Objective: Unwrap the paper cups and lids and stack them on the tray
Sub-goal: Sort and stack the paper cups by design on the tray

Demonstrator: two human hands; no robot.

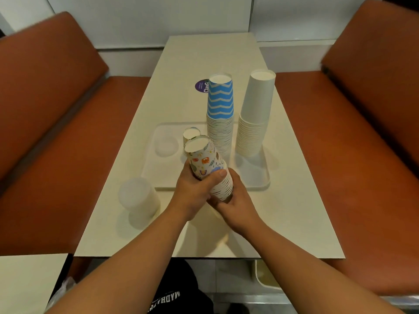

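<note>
A white tray (256, 182) lies on the table. On it stand a stack of blue zigzag cups (220, 114), a stack of plain white cups (255, 118), a short patterned cup stack (191, 134) and a low stack of clear lids (166, 145). Above the tray's near edge I hold a tilted stack of patterned cups (209, 171) upside down. My left hand (195, 191) grips its middle, thumb across the front. My right hand (235, 200) holds its lower end from below.
A wrapped stack of clear lids (138, 200) stands on the cream table (294, 223) left of the tray. A purple sticker (201, 85) marks the table behind the cups. Orange bench seats (56, 132) flank both sides. Another table corner (27, 284) shows at bottom left.
</note>
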